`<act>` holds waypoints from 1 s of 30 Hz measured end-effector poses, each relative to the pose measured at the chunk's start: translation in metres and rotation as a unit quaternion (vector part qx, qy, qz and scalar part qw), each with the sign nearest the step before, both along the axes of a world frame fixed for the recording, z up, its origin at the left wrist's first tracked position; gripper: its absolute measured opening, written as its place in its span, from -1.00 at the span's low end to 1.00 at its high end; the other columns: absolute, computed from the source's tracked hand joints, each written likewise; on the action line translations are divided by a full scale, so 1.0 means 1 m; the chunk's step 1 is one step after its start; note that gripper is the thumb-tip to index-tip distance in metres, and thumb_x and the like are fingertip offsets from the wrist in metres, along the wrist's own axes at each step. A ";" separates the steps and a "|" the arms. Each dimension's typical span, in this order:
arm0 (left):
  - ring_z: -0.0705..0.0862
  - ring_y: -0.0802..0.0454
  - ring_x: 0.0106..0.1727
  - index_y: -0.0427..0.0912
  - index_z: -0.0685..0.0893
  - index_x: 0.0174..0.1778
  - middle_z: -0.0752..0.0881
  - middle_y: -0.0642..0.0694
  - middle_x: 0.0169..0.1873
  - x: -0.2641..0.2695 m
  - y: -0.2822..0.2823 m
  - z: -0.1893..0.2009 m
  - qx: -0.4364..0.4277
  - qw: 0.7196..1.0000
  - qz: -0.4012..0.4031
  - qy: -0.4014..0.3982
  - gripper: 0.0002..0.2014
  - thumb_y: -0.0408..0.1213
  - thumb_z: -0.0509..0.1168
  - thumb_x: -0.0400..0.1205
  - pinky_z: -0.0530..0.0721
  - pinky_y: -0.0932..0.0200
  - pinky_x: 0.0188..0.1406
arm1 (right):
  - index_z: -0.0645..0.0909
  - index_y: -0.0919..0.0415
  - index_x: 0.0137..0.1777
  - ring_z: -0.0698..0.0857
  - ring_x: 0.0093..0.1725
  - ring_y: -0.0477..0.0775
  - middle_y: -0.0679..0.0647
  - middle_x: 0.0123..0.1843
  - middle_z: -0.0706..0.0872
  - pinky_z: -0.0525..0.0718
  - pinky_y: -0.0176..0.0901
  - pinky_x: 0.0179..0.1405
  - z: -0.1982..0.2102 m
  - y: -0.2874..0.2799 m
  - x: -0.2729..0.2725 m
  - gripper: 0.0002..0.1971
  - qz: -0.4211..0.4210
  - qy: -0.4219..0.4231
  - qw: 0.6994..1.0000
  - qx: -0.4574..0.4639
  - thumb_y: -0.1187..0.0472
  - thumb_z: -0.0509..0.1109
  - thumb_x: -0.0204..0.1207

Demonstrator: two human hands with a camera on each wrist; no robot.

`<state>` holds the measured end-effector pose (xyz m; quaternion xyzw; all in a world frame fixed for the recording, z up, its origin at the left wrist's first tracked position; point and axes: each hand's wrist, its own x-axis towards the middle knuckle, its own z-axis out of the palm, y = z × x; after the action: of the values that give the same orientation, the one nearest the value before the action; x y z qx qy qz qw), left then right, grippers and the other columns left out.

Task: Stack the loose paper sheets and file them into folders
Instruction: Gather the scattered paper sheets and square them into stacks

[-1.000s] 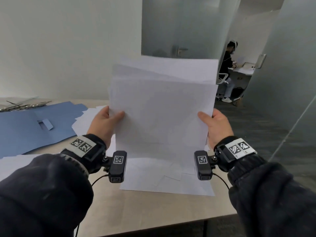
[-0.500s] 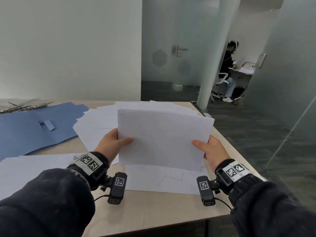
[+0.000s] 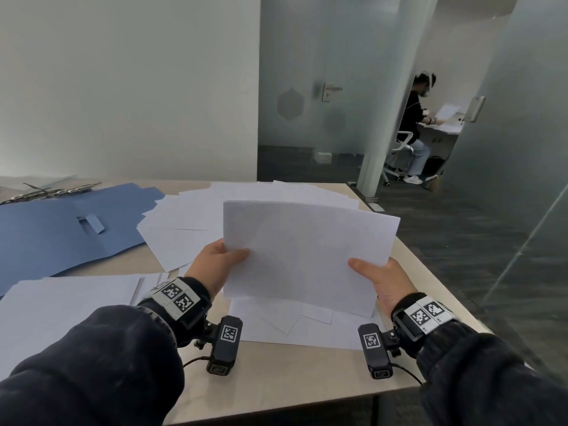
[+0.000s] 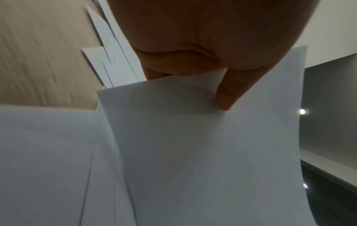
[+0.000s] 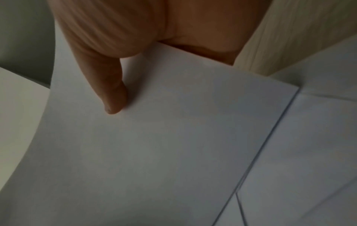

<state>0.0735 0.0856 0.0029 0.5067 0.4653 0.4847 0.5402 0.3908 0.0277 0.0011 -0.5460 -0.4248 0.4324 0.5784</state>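
A stack of white paper sheets (image 3: 307,256) stands nearly upright on its lower edge over loose sheets on the table. My left hand (image 3: 215,265) pinches its left edge, thumb on the near face. My right hand (image 3: 381,278) pinches the right edge the same way. In the left wrist view the stack (image 4: 212,145) fills the frame with my thumb (image 4: 226,97) pressed on it. The right wrist view shows the stack (image 5: 164,145) under my right thumb (image 5: 114,99). A blue folder (image 3: 61,235) lies open at the left. Fingers behind the stack are hidden.
More loose white sheets (image 3: 190,216) spread across the far middle of the beige table (image 3: 292,373), and others (image 3: 61,302) lie at the near left. Metal binder clips (image 3: 52,192) sit at the back left. A seated person (image 3: 415,127) is beyond the glass partition.
The stack came down from chest height to stand on the table, and its uneven top edges now line up. Both hands kept their hold and dropped with it.
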 end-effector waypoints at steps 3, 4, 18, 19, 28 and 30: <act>0.83 -0.20 0.03 -0.19 0.80 0.14 0.88 -0.14 -0.01 -0.014 -0.003 0.009 0.011 0.999 0.030 0.010 -0.85 -0.38 0.37 0.70 0.73 -0.08 0.09 | 0.75 0.21 0.24 0.83 0.13 0.19 0.11 0.10 0.87 0.73 0.05 0.14 0.008 0.000 -0.008 -0.75 0.017 -0.016 1.000 0.005 0.29 0.51 0.56; 0.82 -0.19 0.02 -0.19 0.79 0.14 0.88 -0.14 -0.01 -0.020 -0.005 0.012 0.012 0.999 0.045 0.008 -0.85 -0.38 0.37 0.70 0.73 -0.08 0.10 | 0.74 0.20 0.24 0.83 0.12 0.16 0.09 0.11 0.87 0.72 0.02 0.12 0.011 0.000 -0.015 -0.75 0.025 -0.021 0.999 0.006 0.28 0.49 0.58; 0.83 -0.21 0.02 -0.08 0.77 0.12 0.89 -0.13 -0.04 -0.179 -0.083 0.027 -0.033 0.977 0.211 -0.006 -0.85 -0.34 0.31 0.75 0.75 -0.18 0.13 | 0.42 0.04 0.26 0.57 -0.52 0.10 0.10 -0.04 0.54 0.33 -0.24 -0.60 0.013 0.051 -0.184 -0.85 0.140 -0.193 0.967 -0.093 0.10 0.19 0.74; 0.83 -0.21 0.00 -0.10 0.76 0.11 0.88 -0.15 -0.04 -0.193 -0.091 0.027 -0.037 0.973 0.230 -0.011 -0.85 -0.35 0.30 0.75 0.76 -0.18 0.13 | 0.43 0.02 0.26 0.57 -0.50 0.08 0.11 -0.02 0.56 0.34 -0.26 -0.61 0.011 0.052 -0.200 -0.85 0.155 -0.191 0.965 -0.093 0.11 0.19 0.74; 0.82 -0.19 -0.11 -0.07 0.68 0.22 0.84 -0.20 0.00 -0.292 -0.170 0.015 -0.086 0.931 0.354 -0.009 -0.71 -0.50 0.24 0.70 0.80 -0.03 -0.23 | 0.64 0.02 0.14 0.43 -0.47 0.00 0.18 -0.04 0.67 0.32 -0.28 -0.61 -0.002 0.072 -0.326 -0.71 0.239 -0.169 0.952 -0.089 0.38 0.19 0.65; 0.83 -0.17 -0.18 -0.03 0.66 0.23 0.85 -0.19 -0.04 -0.309 -0.183 0.013 -0.097 0.922 0.374 0.012 -0.69 -0.49 0.27 0.67 0.79 0.00 -0.28 | 0.65 0.01 0.20 0.37 -0.50 0.01 0.19 -0.12 0.64 0.27 -0.25 -0.59 -0.003 0.078 -0.340 -0.66 0.249 -0.210 0.941 -0.088 0.39 0.17 0.64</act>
<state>-0.2351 -0.0977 0.0155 0.2464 0.6726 0.5976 0.3601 0.0508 0.1054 -0.0020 -0.5498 -0.6194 0.4734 0.3000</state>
